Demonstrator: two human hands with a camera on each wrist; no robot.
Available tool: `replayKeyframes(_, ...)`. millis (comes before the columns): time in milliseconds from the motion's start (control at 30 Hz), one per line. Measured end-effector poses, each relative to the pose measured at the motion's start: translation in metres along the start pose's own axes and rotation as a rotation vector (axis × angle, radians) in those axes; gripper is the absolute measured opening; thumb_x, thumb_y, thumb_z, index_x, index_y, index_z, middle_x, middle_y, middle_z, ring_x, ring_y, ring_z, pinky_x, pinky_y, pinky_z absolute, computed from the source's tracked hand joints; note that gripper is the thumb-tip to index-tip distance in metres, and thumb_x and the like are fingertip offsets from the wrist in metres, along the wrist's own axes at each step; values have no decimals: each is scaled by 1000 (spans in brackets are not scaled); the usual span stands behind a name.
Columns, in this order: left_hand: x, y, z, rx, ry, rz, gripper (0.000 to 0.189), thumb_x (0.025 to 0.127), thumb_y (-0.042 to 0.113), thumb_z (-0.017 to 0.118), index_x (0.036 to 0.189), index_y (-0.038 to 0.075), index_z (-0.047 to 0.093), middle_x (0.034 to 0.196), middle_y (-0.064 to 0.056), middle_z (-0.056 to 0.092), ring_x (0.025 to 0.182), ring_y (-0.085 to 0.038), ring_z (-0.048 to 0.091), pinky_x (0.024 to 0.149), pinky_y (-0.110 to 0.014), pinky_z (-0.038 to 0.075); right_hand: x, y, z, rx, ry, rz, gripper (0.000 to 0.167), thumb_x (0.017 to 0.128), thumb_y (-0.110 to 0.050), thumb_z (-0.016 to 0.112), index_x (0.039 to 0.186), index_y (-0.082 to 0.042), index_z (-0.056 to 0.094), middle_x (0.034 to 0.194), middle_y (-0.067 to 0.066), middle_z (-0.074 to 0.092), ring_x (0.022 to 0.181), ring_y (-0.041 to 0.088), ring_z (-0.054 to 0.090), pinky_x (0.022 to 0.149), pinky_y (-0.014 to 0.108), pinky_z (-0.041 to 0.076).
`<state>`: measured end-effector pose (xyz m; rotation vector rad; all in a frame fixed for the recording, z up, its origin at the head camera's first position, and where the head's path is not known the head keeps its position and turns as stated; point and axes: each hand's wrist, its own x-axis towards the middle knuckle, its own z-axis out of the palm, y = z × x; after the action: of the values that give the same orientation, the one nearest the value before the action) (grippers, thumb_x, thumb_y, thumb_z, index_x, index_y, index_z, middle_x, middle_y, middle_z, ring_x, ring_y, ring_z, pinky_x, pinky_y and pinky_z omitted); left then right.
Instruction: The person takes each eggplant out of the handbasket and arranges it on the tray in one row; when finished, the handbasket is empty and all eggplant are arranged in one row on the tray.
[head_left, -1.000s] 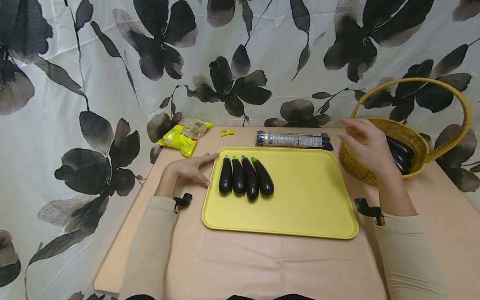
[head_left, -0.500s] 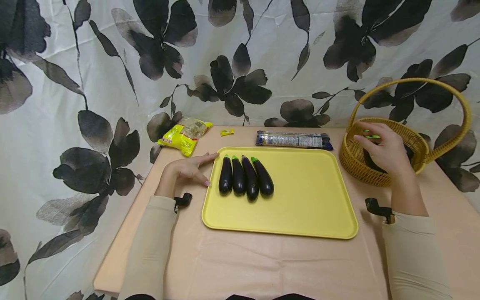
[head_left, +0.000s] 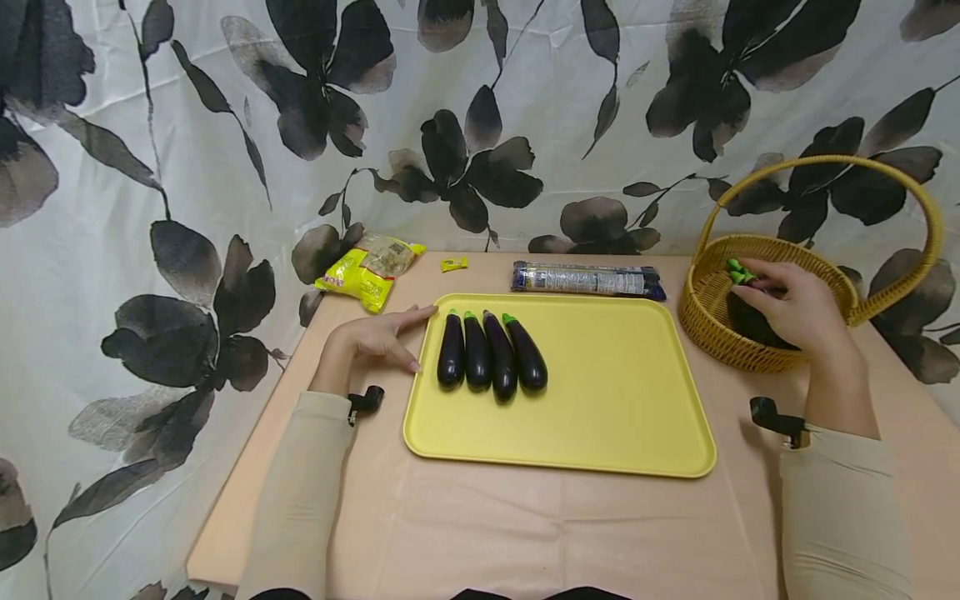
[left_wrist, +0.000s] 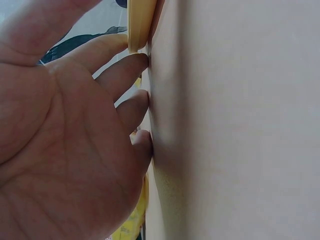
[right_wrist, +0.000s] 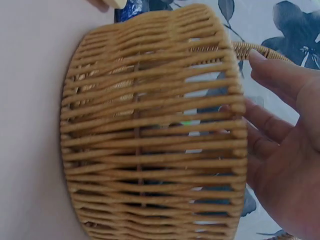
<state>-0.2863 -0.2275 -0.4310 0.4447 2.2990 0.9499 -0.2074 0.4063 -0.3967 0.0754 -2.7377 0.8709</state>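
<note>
Several dark purple eggplants (head_left: 502,358) with green stem ends lie side by side on the left part of a yellow tray (head_left: 615,417). My left hand (head_left: 375,340) rests at the tray's left edge, fingers spread and touching the rim. My right hand (head_left: 798,304) reaches into a wicker basket (head_left: 720,350) at the right. Below its thumb shows a dark eggplant (head_left: 750,321), and a green stem end sits by the fingertips. In the right wrist view the thumb stands apart from the fingers, which pass behind the basket (right_wrist: 150,145) rim; their tips are mostly hidden.
A yellow snack bag (head_left: 371,271) and a small yellow packet (head_left: 453,264) lie behind the tray. A long dark blue package (head_left: 588,279) lies along its back edge. The basket's tall arched handle (head_left: 825,160) rises above it. A floral cloth hangs behind the table.
My right hand has moved rightward and down, from the basket's left rim to inside it over the eggplants. The left hand, tray and eggplants on it have stayed put.
</note>
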Motion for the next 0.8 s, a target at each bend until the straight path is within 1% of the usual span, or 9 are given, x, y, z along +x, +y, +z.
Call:
replayKeyframes(100, 0, 0, 0, 3, 5, 3, 126, 65, 28, 100, 166, 37, 25, 177, -4, -3, 163, -26, -9, 130, -57, -3, 1, 5, -1, -22, -35, 12, 58, 106, -37, 59, 153, -5, 50, 124, 25, 58, 100, 27, 49, 66, 11, 35)
replayKeyframes(200, -1, 1, 1, 10, 9, 3, 125, 65, 29, 100, 166, 37, 25, 177, -3, -2, 163, -26, -8, 130, -57, -3, 1, 9, -2, -55, -73, 43, 61, 106, -39, 57, 152, -1, 49, 122, 28, 57, 101, 35, 50, 67, 20, 39)
replayKeyframes(300, -1, 2, 1, 12, 10, 1, 125, 66, 30, 100, 166, 37, 25, 177, -3, -2, 163, -26, -8, 130, -57, -3, 0, 11, -4, -78, -132, 85, 63, 107, -43, 54, 152, 1, 49, 118, 29, 56, 99, 38, 49, 68, 31, 43)
replayKeyframes(367, -1, 2, 1, 9, 8, -2, 125, 66, 29, 100, 166, 37, 25, 177, -3, -3, 163, -26, -9, 130, -57, -3, -1, 12, -4, -83, -174, 106, 65, 107, -45, 53, 152, 1, 47, 121, 30, 55, 99, 39, 49, 70, 37, 44)
replayKeyframes(433, -1, 2, 1, 5, 5, -2, 125, 66, 29, 99, 166, 37, 25, 177, -3, -3, 163, -26, -9, 130, -57, -3, -2, 12, -4, -80, -211, 115, 66, 108, -45, 52, 153, 1, 46, 126, 32, 54, 101, 40, 49, 75, 43, 46)
replayKeyframes(533, -1, 2, 1, 1, 3, -1, 125, 67, 28, 99, 166, 37, 24, 177, -4, -4, 163, -26, -9, 131, -57, -3, -3, 13, -4, -76, -246, 113, 66, 108, -44, 50, 155, 2, 43, 133, 35, 51, 108, 45, 51, 86, 58, 48)
replayKeyframes(633, 0, 1, 0, 4, 4, -1, 125, 66, 29, 99, 166, 37, 25, 177, -4, -4, 163, -26, -9, 130, -57, -3, -3, 14, -2, -77, -263, 112, 66, 109, -43, 50, 155, 3, 41, 135, 38, 49, 116, 52, 49, 97, 72, 42)
replayKeyframes(733, 0, 1, 0, 17, 8, -2, 125, 66, 30, 100, 166, 37, 25, 177, -4, -3, 163, -26, -9, 130, -57, -4, -2, 15, 0, -80, -271, 122, 65, 109, -40, 51, 157, 2, 39, 137, 38, 48, 123, 55, 46, 103, 76, 37)
replayKeyframes(800, 0, 2, -1, 26, 11, -2, 125, 65, 31, 100, 166, 37, 25, 177, -5, -3, 163, -27, -9, 130, -58, -4, -1, 16, 2, -81, -272, 129, 63, 109, -37, 51, 157, 2, 38, 137, 38, 48, 125, 56, 44, 104, 77, 36)
